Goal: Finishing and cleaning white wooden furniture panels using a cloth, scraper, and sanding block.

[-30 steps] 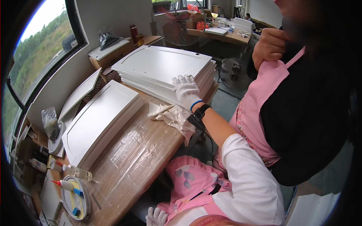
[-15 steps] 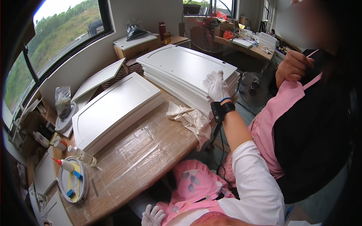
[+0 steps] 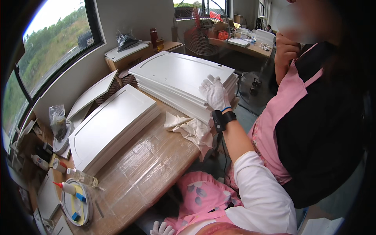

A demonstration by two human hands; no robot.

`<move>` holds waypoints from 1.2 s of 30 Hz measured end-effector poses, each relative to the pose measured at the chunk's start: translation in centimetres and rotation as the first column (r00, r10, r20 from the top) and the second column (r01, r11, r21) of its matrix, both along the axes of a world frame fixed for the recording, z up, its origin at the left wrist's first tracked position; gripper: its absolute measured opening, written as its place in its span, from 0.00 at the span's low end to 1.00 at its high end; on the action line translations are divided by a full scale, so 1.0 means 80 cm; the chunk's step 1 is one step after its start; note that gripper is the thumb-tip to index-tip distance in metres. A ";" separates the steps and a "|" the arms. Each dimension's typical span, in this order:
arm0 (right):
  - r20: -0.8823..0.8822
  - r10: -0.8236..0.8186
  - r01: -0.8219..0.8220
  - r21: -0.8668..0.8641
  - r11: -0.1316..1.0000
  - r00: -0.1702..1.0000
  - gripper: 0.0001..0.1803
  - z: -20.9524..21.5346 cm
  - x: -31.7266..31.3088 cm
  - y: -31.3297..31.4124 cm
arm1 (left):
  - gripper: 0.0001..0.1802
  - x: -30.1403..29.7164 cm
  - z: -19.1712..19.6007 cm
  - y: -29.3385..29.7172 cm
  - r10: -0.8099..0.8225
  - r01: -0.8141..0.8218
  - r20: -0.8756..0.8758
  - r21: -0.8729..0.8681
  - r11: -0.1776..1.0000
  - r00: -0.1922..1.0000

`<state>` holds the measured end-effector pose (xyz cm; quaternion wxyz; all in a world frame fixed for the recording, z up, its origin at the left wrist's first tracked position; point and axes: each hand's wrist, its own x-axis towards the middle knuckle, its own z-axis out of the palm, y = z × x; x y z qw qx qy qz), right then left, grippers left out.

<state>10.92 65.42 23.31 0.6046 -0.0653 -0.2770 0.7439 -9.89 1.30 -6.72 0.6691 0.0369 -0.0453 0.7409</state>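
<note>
I see the right hand (image 3: 214,94) at the edge of the farther panel stack (image 3: 178,72), left hand (image 3: 161,228) off the worktop (image 3: 137,172), fingers spread.

The lower edge cuts off part of the left hand (image 3: 162,229)

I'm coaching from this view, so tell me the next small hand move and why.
Perhaps close the right hand on the top panel of the farther stack: that hand seems to lie open at that panel's edge, no grip visible, while the left hand is low, well away.
</note>
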 end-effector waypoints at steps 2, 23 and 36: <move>0.006 -0.025 0.025 -0.020 0.999 1.000 0.37 -0.003 0.003 -0.003 | 0.38 -0.006 -0.008 0.009 -0.008 0.008 -0.005 0.011 1.000 1.000; -0.022 -0.064 0.062 -0.076 0.995 0.998 0.21 -0.008 -0.010 0.001 | 0.36 0.012 0.076 0.013 -0.015 0.014 -0.039 -0.043 0.999 0.999; 0.003 -0.060 0.060 -0.041 0.997 0.998 0.21 -0.011 -0.005 0.000 | 0.35 0.021 0.109 0.025 -0.059 0.061 0.029 -0.059 0.996 0.998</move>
